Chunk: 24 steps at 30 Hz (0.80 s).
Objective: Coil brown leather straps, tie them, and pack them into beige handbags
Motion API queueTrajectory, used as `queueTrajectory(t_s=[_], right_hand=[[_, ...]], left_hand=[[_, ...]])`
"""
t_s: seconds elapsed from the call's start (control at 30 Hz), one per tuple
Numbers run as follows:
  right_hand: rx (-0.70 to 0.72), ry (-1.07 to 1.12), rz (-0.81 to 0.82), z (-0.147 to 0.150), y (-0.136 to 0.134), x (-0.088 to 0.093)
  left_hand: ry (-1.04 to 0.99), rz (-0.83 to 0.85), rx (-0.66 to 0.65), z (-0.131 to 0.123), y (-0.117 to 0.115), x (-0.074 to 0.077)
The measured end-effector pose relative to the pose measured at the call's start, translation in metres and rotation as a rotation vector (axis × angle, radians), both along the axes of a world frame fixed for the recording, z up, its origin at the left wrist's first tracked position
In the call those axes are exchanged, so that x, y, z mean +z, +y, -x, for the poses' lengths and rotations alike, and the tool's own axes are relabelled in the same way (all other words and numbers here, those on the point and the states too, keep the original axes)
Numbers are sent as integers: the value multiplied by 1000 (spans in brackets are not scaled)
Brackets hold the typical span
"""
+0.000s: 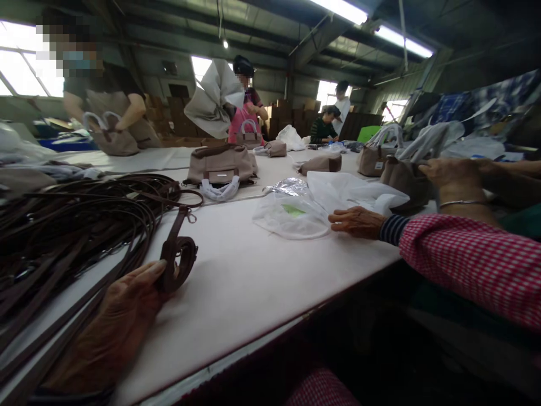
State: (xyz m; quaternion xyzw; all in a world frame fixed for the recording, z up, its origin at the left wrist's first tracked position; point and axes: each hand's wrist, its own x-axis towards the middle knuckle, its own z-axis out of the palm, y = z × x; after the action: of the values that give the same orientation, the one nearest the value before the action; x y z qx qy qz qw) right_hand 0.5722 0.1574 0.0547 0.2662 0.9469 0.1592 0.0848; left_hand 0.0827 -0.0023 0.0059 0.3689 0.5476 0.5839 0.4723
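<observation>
My left hand (pixel 127 299) is closed on a coiled brown leather strap (pixel 180 265), gripping its left side between thumb and fingers above the white tabletop. A free end of the strap rises above the coil. My right hand (pixel 359 221), in a red checked sleeve with a striped cuff, reaches across to the right. Its fingers are closed at the edge of a thin white translucent bag (pixel 296 225) lying flat, with a pale green patch showing on it. A heap of brown straps (pixel 84 225) lies to the left of and beyond my left hand.
Behind the strap lies a taupe handbag (pixel 222 160) with wrapped handles. Another taupe bag (pixel 321 164) lies farther right. A co-worker's hand (pixel 454 175) with a bracelet is at a bag on the right. Other people stand around the table, whose front edge (pixel 262 327) runs diagonally.
</observation>
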Motion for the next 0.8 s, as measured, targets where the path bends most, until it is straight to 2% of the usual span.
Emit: queueTrajectory(t_s=[0.1, 0.17, 0.2, 0.23, 0.3, 0.37, 0.43, 0.5, 0.6, 0.8], right_hand=[[-57, 273, -100, 27, -21, 4], [-92, 544, -58, 60, -39, 4], [-104, 683, 28, 80, -49, 3], [-122, 800, 169, 102, -59, 2], [-130, 951, 578, 151, -78, -1], [-79, 1059, 947, 201, -90, -4], [-52, 1134, 1123, 244, -93, -10], [-47, 1205, 1106, 276, -89, -17], [-44, 1266, 991, 303, -83, -26], [94, 1305, 955, 310, -87, -37]], left_hand=[[-143, -67, -87, -6, -4, 1], [-243, -129, -120, -9, -4, 0], [-286, -147, -123, -9, -3, -1], [-319, -162, -112, -10, -2, -2], [-341, -168, -93, -10, -1, -3], [-343, -172, -104, -9, -1, -2], [-355, -181, -140, -10, -3, 0], [-350, -192, -173, -11, -4, 2], [-306, -202, -213, -12, -4, 3], [-257, -204, -194, -13, -3, 1]])
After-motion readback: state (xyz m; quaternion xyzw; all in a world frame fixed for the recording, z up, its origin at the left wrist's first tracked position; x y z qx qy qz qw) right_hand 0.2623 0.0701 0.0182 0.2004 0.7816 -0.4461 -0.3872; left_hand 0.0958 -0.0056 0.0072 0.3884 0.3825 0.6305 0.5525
